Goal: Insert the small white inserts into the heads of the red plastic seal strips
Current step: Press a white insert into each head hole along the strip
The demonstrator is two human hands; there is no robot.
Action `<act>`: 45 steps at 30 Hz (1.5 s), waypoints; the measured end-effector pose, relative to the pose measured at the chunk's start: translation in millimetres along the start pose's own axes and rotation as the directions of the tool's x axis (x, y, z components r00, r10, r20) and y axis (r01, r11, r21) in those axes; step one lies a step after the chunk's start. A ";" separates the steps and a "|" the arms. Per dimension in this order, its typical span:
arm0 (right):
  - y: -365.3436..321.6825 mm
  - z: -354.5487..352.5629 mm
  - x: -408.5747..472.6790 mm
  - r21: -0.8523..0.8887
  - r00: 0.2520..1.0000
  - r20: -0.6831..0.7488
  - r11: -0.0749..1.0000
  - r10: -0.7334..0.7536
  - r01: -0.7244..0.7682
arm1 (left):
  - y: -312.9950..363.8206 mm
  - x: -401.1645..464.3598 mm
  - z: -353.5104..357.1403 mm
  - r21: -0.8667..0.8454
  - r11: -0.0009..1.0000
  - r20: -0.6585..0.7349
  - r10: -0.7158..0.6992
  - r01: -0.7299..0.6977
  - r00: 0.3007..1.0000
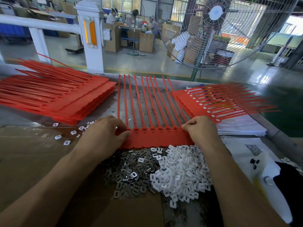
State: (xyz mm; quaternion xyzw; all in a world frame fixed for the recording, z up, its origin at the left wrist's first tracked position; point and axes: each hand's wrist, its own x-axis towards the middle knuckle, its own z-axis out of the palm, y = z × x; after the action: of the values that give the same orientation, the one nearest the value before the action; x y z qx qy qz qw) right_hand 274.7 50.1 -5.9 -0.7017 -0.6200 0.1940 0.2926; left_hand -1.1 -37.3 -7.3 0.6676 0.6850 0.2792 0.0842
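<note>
— Red plastic seal strip sheet (155,138) w/ joined heads lies flat mid-desk, tails fanned away from the person. Where are the hands?

— Left hand (105,135) pinches the sheet's left end, fingers curled at the first head. Right hand (201,130) pinches the right end, fingers curled at the last head. Both on the head row.

— Inserts?

— Heap of small white plastic square inserts (182,171) just below the sheet, nearer the person, touching a heap of small grey metal clips (131,169) on its left. A few loose white pcs (65,136) scattered left of the left hand.

— Heads filled?

— Can't tell for the held sheet; sockets look dark. Stack of red strip sheets at right (213,102) shows white squares in its heads.

— Other stock?

— Bigger stack of red strip sheets (65,99) at far left. Brown cardboard sheet (32,153) covers the desk (275,133) under the left arm. White printed papers (246,148) at right, under the right stack. Large wire-caged floor fan (216,30) stands beyond the desk.
</note>
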 end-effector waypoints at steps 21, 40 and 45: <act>-7.1 -5.7 -8.7 0.153 0.994 -0.048 0.983 -0.095 0.101 | -1.9 -0.1 1.8 -0.010 1.000 -0.019 0.009 -0.009 1.000; -48.8 15.9 -55.7 0.183 0.595 0.550 0.780 -0.586 0.599 | 0.0 1.1 2.7 0.005 1.000 -0.020 0.004 -0.004 1.000; -51.9 19.1 -59.8 0.151 0.568 0.543 0.737 -0.618 0.658 | -1.4 1.9 2.9 0.009 1.000 -0.023 0.015 -0.015 1.000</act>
State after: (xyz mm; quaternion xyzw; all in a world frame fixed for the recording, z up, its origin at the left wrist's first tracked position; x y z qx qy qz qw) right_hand 214.0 -2.3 8.1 -0.3505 -0.8940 0.2503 0.1235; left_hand -1.0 -34.7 -9.9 0.6698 0.6820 0.2848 0.0712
